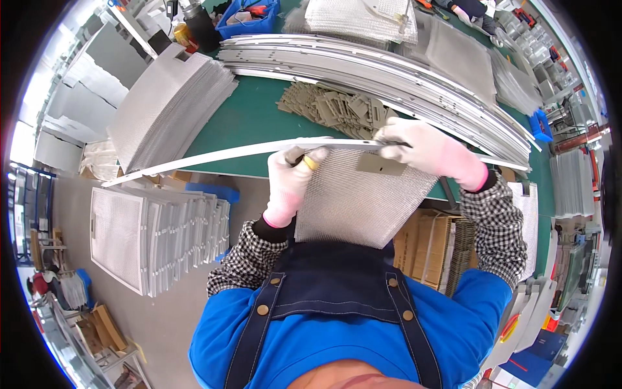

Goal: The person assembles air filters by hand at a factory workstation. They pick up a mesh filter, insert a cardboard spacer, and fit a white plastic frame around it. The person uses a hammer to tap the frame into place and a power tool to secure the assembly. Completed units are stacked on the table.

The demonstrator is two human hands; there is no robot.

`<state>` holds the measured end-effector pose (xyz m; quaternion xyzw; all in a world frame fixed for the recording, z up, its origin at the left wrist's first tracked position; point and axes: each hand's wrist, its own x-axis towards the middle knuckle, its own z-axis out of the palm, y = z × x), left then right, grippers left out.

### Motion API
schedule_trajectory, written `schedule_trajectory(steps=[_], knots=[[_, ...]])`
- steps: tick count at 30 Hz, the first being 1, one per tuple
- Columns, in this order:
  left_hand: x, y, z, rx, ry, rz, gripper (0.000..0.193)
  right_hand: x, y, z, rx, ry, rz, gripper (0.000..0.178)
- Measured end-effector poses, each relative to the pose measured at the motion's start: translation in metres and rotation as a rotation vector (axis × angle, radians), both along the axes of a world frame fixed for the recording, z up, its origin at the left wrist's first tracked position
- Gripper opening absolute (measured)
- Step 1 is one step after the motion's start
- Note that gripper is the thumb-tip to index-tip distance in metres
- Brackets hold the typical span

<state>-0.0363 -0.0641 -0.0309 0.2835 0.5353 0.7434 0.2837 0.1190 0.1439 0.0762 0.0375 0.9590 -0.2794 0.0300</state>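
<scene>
Left hand (291, 180): gloved, fingers curled nearly closed, gripping the white strip (214, 155) at the upper left corner of the mesh sheet (359, 204).
Right hand (421, 148): gloved, pinched closed on the same strip farther right, just beside the tan plate (381, 165).
Mesh sheet: hanging below the strip, between both hands, in front of the apron.
White strip: lying along the upper edge, extending well past both sides; cannot tell whether fully seated.
Tan plate: lying against the mesh, just below the strip; fixing not visible.
Side and lower edges: bare of strip, so judged early in the work.
Framed panels (118, 233): stacked to the left, below the tabletop (217, 133); judged further along.
Stock left: mesh stack (159, 107), tan pieces (324, 107) and metal strips (389, 71) on the tabletop, plentiful.
</scene>
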Motion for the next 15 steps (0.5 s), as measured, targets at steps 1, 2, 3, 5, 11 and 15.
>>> schedule_trajectory(steps=[1,2,3,5,11,15], knots=[[-0.004,-0.002,-0.005,-0.034,-0.082,-0.038,0.029,0.006,0.003,0.004,-0.002,-0.037,-0.006,0.029],[-0.003,-0.001,-0.008,0.007,-0.093,-0.028,0.029,0.011,0.006,0.006,-0.017,-0.055,-0.006,0.030],[-0.001,0.001,-0.009,0.048,-0.105,-0.022,0.029,0.016,0.007,0.008,-0.031,-0.073,-0.011,0.030],[0.002,0.003,-0.008,0.085,-0.120,-0.013,0.029,0.023,0.009,0.007,-0.062,-0.105,-0.025,0.031],[0.002,-0.002,0.001,0.028,-0.048,-0.032,0.036,0.020,0.000,-0.002,0.195,-0.062,-0.015,0.028],[-0.003,-0.004,0.001,0.047,-0.066,-0.231,0.044,0.021,-0.004,-0.009,-0.059,-0.181,-0.019,0.032]])
